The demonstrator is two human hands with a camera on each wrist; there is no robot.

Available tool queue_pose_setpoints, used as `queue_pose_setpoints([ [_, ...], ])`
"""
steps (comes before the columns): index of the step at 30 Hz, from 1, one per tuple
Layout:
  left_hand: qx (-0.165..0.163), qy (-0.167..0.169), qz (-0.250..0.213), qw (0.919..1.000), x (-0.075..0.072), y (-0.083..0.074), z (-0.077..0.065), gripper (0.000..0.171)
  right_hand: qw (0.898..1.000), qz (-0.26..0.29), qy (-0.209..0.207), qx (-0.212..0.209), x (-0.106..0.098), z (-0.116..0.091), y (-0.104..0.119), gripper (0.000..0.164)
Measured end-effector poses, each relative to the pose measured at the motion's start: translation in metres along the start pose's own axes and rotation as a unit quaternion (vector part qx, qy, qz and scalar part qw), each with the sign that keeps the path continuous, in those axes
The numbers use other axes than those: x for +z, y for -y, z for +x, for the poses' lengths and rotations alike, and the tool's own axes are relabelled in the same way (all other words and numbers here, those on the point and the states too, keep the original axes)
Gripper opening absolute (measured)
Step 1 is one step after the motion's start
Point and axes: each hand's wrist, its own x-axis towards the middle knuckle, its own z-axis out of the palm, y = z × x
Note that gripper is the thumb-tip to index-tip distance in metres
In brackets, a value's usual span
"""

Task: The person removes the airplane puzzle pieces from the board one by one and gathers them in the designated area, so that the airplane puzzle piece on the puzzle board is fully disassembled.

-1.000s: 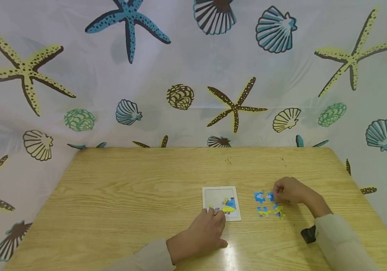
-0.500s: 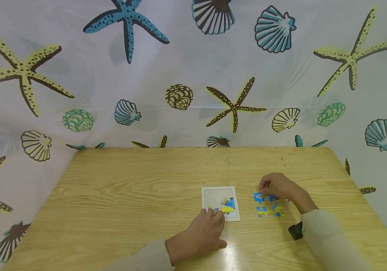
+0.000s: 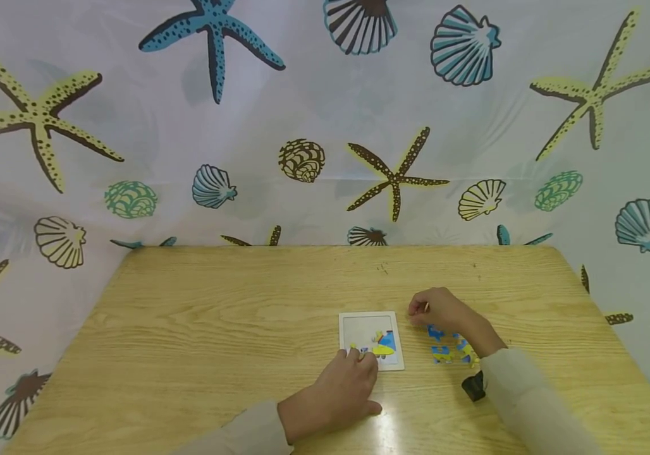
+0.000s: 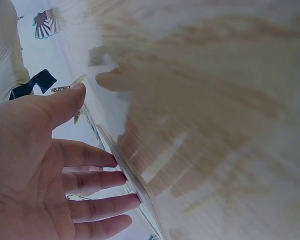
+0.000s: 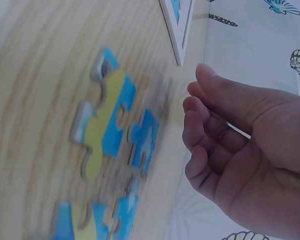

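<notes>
Some jigsaw pieces [image 3: 441, 354], lower right, look light, stiff; pinch edges. Left hand [image 3: 348, 387] is straight-fingered; can't tell if curled right hand [image 3: 444, 309] holds one.

Puzzle frame [image 3: 367, 315] and loose pieces [image 3: 441, 357] flank a passable gap.
</notes>
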Motion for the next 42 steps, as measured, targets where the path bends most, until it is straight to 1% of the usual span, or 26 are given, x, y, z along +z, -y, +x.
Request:
queue_pose_setpoints([
  [4, 0.002, -0.005, 0.002, 1.0000, 0.000, 0.001, 0.000, 0.074, 1.000, 0.009, 0.003, -0.007, 0.005, 0.004, 0.006, 0.008],
  [7, 0.001, 0.000, 0.001, 1.0000, 0.000, 0.001, 0.001, 0.074, 1.000, 0.016, 0.009, -0.023, 0.009, 0.007, 0.011, 0.009],
  [11, -0.003, 0.002, -0.007, 1.0000, -0.001, 0.001, 0.001, 0.074, 0.999, 0.022, 0.016, -0.032, 0.015, 0.012, 0.016, 0.009],
  [20, 0.004, -0.002, -0.013, 0.9999, -0.001, 0.002, 0.000, 0.072, 0.999, 0.029, 0.035, -0.016, 0.026, 0.017, 0.021, 0.012],
  [27, 0.000, -0.003, -0.020, 0.9998, -0.002, 0.001, 0.000, 0.070, 0.998, 0.042, 0.050, -0.020, 0.031, 0.016, 0.026, 0.017],
  [34, -0.003, 0.002, -0.021, 0.9998, -0.002, 0.001, 0.001, 0.070, 0.998, 0.026, 0.053, -0.030, 0.035, 0.016, 0.029, 0.023],
  [42, 0.005, 0.011, -0.018, 0.9998, -0.003, 0.002, -0.001, 0.072, 0.997, 0.018, 0.055, -0.046, 0.036, 0.015, 0.032, 0.026],
])
